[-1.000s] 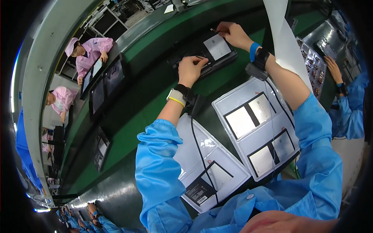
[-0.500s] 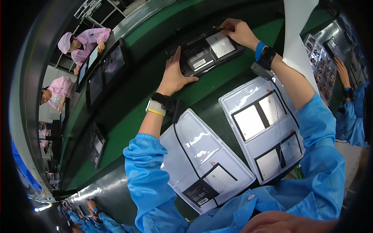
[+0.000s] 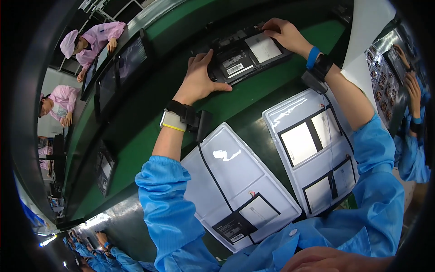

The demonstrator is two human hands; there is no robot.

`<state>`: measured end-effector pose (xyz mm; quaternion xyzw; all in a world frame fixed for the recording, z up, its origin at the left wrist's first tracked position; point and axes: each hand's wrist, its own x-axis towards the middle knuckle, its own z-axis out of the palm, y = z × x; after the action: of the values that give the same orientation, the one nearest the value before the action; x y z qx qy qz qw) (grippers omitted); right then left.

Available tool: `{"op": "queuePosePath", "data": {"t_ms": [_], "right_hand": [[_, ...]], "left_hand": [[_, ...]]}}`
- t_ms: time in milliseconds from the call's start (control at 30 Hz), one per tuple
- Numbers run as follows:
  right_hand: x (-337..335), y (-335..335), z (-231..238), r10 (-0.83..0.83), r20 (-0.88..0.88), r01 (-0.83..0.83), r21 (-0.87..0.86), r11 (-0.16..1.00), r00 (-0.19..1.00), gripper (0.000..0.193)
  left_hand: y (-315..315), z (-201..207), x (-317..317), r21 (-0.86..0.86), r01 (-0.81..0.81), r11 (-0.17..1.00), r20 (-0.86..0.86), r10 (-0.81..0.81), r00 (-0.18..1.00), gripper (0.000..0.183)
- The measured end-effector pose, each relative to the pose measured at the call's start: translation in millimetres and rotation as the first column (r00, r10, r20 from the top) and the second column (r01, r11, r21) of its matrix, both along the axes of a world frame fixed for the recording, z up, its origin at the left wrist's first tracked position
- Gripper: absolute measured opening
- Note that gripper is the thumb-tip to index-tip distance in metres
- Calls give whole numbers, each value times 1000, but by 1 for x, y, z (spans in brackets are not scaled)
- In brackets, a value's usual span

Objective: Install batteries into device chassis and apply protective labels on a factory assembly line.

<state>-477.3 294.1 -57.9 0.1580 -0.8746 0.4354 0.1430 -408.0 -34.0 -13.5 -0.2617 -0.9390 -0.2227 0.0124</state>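
A flat black electronic device (image 3: 213,78), its inside exposed, lies on the green work surface. A black-and-silver battery pack (image 3: 263,48) sits in it. My left hand (image 3: 198,78) clasps the device's near left corner, thumb along the near edge and fingers at the left end. At the far right part of the device my right hand (image 3: 286,35) is closed in a pinch over the far edge of the battery. Whatever lies between those fingertips is too small to make out. Both wrists carry black straps with small boxes and cables.
Near me stand two white trays, the left tray (image 3: 213,156) with one battery pack (image 3: 247,217), the right tray (image 3: 283,119) with two. Another open device (image 3: 105,167) lies to the left. A white sheet (image 3: 364,41) hangs at right, beside a co-worker's hands (image 3: 412,90).
My view has shifted slightly. My left index finger, straighter before, is now more bent at the device's left end. My right hand stays pinched at the far edge.
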Motion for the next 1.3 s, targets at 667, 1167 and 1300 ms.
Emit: {"op": "queuePosePath", "data": {"t_ms": [667,1167,1300], "right_hand": [[19,-10,11,42,-106,-17,221,975,993,32],[37,2,35,390,88,-387,443,809,917,91],[40,0,36,407,165,-438,399,805,898,87]], "left_hand": [[-13,1,-7,-121,17,993,5,-16,1000,117],[-19,7,-5,-143,18,990,26,-15,1000,117],[-22,6,-5,-149,18,989,22,-15,1000,117]]}}
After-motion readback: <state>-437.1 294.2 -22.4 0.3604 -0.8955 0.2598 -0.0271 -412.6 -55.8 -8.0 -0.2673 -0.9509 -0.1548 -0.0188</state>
